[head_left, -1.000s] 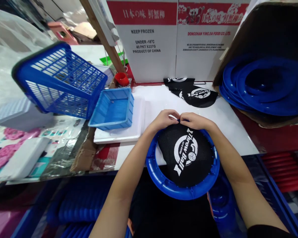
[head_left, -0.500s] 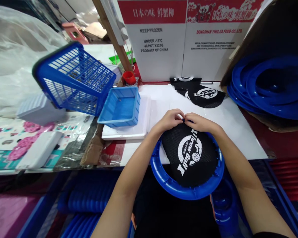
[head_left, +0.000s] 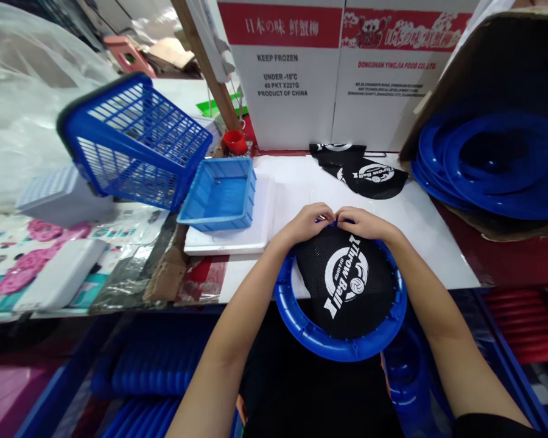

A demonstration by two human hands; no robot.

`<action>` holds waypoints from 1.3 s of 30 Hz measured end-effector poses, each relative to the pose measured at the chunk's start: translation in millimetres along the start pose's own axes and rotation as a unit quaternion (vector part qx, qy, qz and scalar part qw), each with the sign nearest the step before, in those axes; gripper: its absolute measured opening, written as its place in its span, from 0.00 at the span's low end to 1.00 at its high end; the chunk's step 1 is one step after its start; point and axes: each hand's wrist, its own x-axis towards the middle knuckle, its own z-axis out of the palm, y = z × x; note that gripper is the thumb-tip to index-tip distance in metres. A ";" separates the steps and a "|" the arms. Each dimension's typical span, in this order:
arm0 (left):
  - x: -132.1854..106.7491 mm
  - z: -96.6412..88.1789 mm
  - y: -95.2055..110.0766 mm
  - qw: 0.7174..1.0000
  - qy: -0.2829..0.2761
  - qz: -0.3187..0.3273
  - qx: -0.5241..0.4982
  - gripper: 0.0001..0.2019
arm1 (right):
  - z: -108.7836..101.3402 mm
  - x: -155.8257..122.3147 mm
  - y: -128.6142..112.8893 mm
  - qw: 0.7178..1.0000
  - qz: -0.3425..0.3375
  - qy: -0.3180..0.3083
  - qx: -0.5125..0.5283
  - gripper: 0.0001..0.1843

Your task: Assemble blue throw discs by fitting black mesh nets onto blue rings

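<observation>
The ring point(head_left: 301, 331) before me is smooth, glossy blue plastic; the net point(head_left: 379, 292) on it is matt black mesh cloth with flat white print. My tabletop point(head_left: 420, 225) is shiny white, the boxes point(head_left: 283, 103) matt cardboard, the basket point(head_left: 132, 146) glossy plastic lattice.

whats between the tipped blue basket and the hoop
A small light-blue tray on a white tray, left of the hoop, in the head view.
</observation>
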 end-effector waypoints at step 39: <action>-3.0 5.7 16.4 0.989 -0.032 -0.139 0.044 0.03 | 14.8 6.0 -10.5 0.999 -0.026 0.032 0.028 0.07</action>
